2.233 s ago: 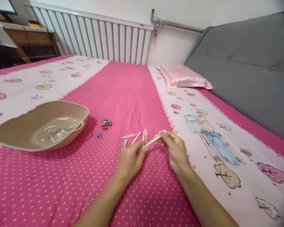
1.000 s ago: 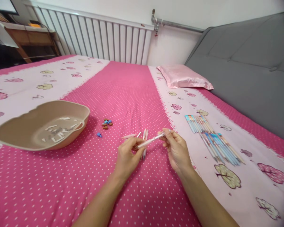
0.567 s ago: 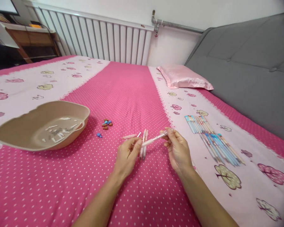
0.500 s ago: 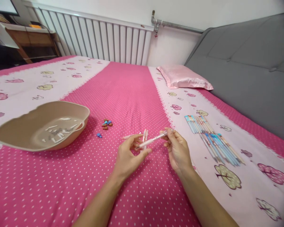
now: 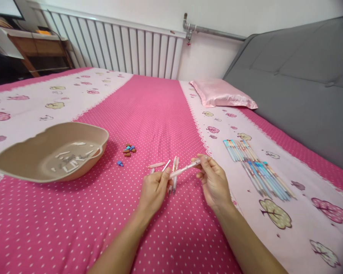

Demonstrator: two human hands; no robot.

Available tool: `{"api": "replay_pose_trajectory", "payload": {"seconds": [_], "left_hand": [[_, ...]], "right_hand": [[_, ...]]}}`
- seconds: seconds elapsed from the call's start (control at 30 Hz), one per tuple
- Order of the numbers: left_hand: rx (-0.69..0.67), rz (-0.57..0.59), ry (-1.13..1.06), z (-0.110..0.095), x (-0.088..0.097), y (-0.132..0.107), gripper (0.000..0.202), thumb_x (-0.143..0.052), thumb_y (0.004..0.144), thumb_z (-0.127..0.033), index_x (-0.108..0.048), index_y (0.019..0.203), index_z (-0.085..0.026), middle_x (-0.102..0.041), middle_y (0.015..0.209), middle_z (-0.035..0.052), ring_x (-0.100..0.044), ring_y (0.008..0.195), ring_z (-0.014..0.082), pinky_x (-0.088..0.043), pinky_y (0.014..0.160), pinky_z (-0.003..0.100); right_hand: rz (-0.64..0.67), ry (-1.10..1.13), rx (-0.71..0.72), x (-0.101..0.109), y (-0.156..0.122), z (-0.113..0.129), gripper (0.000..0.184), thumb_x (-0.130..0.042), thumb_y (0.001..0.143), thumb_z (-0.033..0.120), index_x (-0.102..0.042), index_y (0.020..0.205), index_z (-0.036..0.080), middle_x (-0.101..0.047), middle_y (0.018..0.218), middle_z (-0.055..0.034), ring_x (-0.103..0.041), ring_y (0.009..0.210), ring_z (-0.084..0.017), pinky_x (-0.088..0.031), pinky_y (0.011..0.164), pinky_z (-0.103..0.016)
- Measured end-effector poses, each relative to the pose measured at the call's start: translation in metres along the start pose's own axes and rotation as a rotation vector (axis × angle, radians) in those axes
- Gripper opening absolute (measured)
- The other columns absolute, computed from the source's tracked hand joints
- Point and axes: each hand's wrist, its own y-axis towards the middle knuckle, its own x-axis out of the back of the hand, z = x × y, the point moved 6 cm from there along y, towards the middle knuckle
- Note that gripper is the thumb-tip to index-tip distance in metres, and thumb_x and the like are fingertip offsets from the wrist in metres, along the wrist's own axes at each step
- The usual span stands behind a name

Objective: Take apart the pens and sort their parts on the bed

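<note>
Between my hands a slim pale pink pen (image 5: 185,168) is held at a slant above the bed. My left hand (image 5: 154,187) pinches its lower left end between thumb and fingers. The upper right end is in the fingertips of my right hand (image 5: 215,178). Beneath the pen, several pink-and-white pens (image 5: 175,184) lie on the dotted sheet. A pink pen-shaped piece (image 5: 156,165) rests just beyond my left hand. A thin white stick (image 5: 166,165) shows by the left fingertips; whether they touch it I cannot tell.
A beige basin (image 5: 48,152) with white pieces (image 5: 71,163) stands at left. Small brown and blue pieces (image 5: 129,150) and one blue piece (image 5: 120,163) lie beside it. Two rows of blue and beige pens (image 5: 267,179) lie at right. A pink pillow (image 5: 221,93) sits farther back.
My left thumb and fingers have closed on the pen's lower end, where they were spread around it before. My right hand keeps its hold, nearly still.
</note>
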Motion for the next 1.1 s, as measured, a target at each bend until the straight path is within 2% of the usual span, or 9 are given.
{"api": "replay_pose_trajectory", "payload": {"seconds": [0.07,0.23,0.4,0.53,0.67,0.8,0.9,1.0,1.1], "left_hand": [[0.023,-0.018,-0.017,0.002,0.002,0.000,0.053,-0.035,0.088,-0.046,-0.063,0.056,-0.014,-0.056,0.047,0.0014,-0.051,0.045,0.0116,-0.037,0.048,0.023],[-0.148,-0.056,-0.050,-0.011,0.004,-0.001,0.035,-0.064,0.073,-0.037,-0.062,0.102,-0.016,-0.067,0.088,0.0063,-0.061,0.076,0.0167,-0.047,0.067,0.027],[-0.283,-0.084,0.002,-0.019,0.002,-0.003,0.015,-0.061,0.077,-0.026,-0.066,0.087,-0.016,-0.067,0.084,0.0063,-0.060,0.078,0.0157,-0.047,0.071,0.027],[-0.200,-0.060,-0.023,-0.016,0.002,-0.001,0.019,-0.056,0.080,-0.029,-0.066,0.089,-0.015,-0.067,0.081,0.0053,-0.059,0.071,0.0145,-0.046,0.065,0.025],[-0.118,-0.046,0.078,-0.011,0.002,-0.001,0.034,-0.045,0.085,-0.037,-0.064,0.068,-0.015,-0.057,0.054,-0.0001,-0.050,0.050,0.0112,-0.036,0.051,0.022],[0.007,-0.031,0.033,-0.003,0.002,-0.001,0.051,-0.037,0.087,-0.044,-0.060,0.054,-0.015,-0.052,0.045,-0.0006,-0.046,0.042,0.0098,-0.034,0.047,0.022],[0.005,-0.043,0.005,-0.004,0.003,0.000,0.042,-0.042,0.085,-0.045,-0.067,0.072,-0.014,-0.061,0.057,0.0018,-0.053,0.051,0.0119,-0.038,0.051,0.023],[-0.128,-0.088,-0.020,-0.012,0.005,-0.001,0.037,-0.063,0.073,-0.039,-0.062,0.102,-0.017,-0.066,0.085,0.0052,-0.060,0.072,0.0153,-0.046,0.064,0.026],[-0.254,-0.089,-0.003,-0.018,0.003,-0.002,0.025,-0.066,0.072,-0.029,-0.064,0.093,-0.018,-0.066,0.088,0.0057,-0.060,0.077,0.0155,-0.047,0.069,0.027]], "right_hand": [[-0.003,0.005,0.002,0.000,0.000,0.000,0.023,-0.067,0.072,0.037,-0.064,0.087,0.020,-0.066,0.087,-0.0031,-0.060,0.077,-0.013,-0.039,0.049,-0.017],[-0.012,0.016,0.004,0.001,0.001,-0.002,0.023,-0.068,0.071,0.036,-0.064,0.086,0.019,-0.065,0.085,-0.0027,-0.059,0.076,-0.012,-0.039,0.048,-0.016],[-0.015,0.015,-0.007,0.002,0.000,-0.004,0.021,-0.068,0.071,0.035,-0.064,0.084,0.019,-0.065,0.084,-0.0021,-0.060,0.074,-0.011,-0.038,0.047,-0.016],[-0.006,0.013,-0.002,0.001,0.000,-0.004,0.020,-0.067,0.071,0.035,-0.064,0.084,0.020,-0.066,0.085,-0.0013,-0.060,0.077,-0.012,-0.038,0.048,-0.017],[0.015,0.001,0.010,-0.001,-0.001,-0.003,0.022,-0.066,0.072,0.037,-0.064,0.087,0.021,-0.067,0.087,-0.0017,-0.060,0.078,-0.012,-0.039,0.049,-0.017],[0.020,-0.013,0.010,-0.002,-0.001,-0.003,0.024,-0.066,0.072,0.039,-0.064,0.088,0.021,-0.067,0.089,-0.0024,-0.061,0.077,-0.012,-0.039,0.049,-0.017],[-0.002,-0.015,0.017,0.000,0.000,-0.002,0.024,-0.066,0.071,0.040,-0.063,0.087,0.021,-0.067,0.089,-0.0022,-0.061,0.078,-0.013,-0.039,0.049,-0.018],[-0.017,-0.004,0.015,0.001,0.001,-0.002,0.023,-0.067,0.071,0.039,-0.063,0.085,0.021,-0.067,0.086,-0.0016,-0.060,0.077,-0.013,-0.039,0.048,-0.017],[-0.015,0.013,0.003,0.001,0.001,-0.003,0.023,-0.067,0.071,0.038,-0.063,0.086,0.020,-0.066,0.084,-0.0017,-0.060,0.076,-0.012,-0.039,0.048,-0.017]]}}
